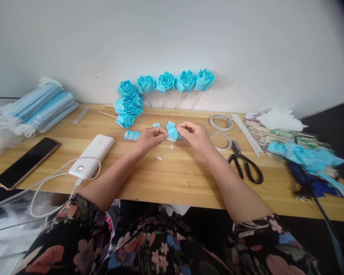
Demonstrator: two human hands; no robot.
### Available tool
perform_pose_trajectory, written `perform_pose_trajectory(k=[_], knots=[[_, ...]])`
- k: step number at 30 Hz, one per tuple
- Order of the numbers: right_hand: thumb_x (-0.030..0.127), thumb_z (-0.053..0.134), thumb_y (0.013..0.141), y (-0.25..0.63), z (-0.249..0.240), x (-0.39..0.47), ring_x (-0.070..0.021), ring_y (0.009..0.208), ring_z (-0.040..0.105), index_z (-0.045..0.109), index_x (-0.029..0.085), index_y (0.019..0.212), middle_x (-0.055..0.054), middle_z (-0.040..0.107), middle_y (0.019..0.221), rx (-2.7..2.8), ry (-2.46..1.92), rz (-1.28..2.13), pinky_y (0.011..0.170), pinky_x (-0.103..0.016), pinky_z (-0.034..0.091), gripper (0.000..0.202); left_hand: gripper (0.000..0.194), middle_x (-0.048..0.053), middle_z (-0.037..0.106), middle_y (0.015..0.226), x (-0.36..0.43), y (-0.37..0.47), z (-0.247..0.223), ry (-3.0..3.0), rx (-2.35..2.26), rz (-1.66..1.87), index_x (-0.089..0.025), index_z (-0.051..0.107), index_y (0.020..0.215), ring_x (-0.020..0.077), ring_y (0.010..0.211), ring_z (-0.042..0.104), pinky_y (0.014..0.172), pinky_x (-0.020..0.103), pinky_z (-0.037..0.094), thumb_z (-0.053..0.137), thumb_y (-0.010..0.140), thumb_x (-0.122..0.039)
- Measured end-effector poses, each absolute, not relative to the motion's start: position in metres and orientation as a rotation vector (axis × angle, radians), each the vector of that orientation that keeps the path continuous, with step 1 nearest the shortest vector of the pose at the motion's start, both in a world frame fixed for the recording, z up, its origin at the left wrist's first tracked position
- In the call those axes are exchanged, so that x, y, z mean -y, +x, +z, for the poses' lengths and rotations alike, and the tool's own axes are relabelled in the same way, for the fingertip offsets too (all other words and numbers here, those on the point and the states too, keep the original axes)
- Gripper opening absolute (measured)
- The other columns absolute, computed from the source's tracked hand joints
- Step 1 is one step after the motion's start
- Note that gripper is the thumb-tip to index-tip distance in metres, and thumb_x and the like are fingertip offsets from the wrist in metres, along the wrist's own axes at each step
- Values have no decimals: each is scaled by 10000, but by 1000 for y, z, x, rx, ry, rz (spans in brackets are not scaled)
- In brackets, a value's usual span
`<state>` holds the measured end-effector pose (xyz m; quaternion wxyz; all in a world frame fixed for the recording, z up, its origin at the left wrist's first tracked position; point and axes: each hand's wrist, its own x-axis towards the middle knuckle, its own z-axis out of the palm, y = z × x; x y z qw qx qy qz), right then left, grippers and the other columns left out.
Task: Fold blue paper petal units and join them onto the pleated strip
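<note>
Between my two hands is a small light-blue petal piece (172, 134). My left hand (152, 139) pinches its left edge with the fingertips, and my right hand (192, 132) pinches its upper right edge. Just behind it another blue petal (170, 125) shows. A row of folded blue pieces (132, 135) lies by my left hand, partly behind it. Two small white scraps lie on the wooden table (166, 179) in front of my hands. Several finished blue paper flowers (166, 82) on sticks lean on the wall, and more are heaped at the left (126, 105).
At the left are stacked face masks (41, 103), a phone (28, 162) and a white power bank (91, 156) with a looping cable. Tape rings (221, 122), black-handled pliers (246, 162), white sticks (246, 133) and crumpled blue material (306, 154) lie at the right.
</note>
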<state>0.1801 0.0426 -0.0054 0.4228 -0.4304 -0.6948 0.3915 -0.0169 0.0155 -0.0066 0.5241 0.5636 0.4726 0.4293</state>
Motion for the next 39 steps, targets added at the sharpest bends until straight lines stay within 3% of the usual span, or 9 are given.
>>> perform_pose_trajectory(k=[8,11,15,19,22,31,39], knots=[[390,626,772,182,-3,-47,-126,639,515,655,191,730,15,590,650,1543,-1124,1017,629,-265,426,206,199,-35,492,539,-30,-41,6,1342,-1260,1341,-167,639,732,81,473,375,475,229,279,670,751,-363],[421,639,733,182,-2,-48,-131,645,525,635,198,720,15,578,643,1468,-1140,1086,643,-275,453,224,152,-10,545,594,-41,-59,4,1566,-1465,1389,-171,659,725,115,557,448,552,244,347,636,771,-314],[434,651,716,180,-3,-48,-124,640,526,629,198,727,15,580,653,1435,-1140,1157,647,-275,463,237,126,71,690,795,-52,-75,-8,2113,-1822,1079,-175,720,731,215,822,582,760,314,423,611,774,-221],[395,663,723,177,-6,-46,-116,620,523,638,191,707,17,583,626,1437,-1119,1201,638,-265,449,206,163,117,738,891,-59,-80,-24,2324,-1854,718,-171,762,778,268,896,614,818,360,418,623,794,-256],[394,682,726,175,-10,-46,-114,600,512,656,192,713,23,576,596,1460,-1093,1230,625,-263,437,205,137,102,749,907,-64,-79,-33,2378,-1773,665,-191,764,757,265,940,617,843,348,407,656,769,-273],[416,693,735,172,-11,-44,-115,601,502,670,194,711,15,596,614,1520,-1095,1235,617,-265,428,225,98,63,717,803,-67,-80,-28,2229,-1572,747,-202,735,664,228,853,618,777,298,407,666,726,-233],[392,671,775,172,-17,-44,-118,630,516,677,191,725,21,591,648,1579,-1097,1218,653,-274,440,208,80,83,716,820,-57,-71,-24,2387,-1637,528,-177,686,636,240,830,611,769,331,370,648,705,-161]])
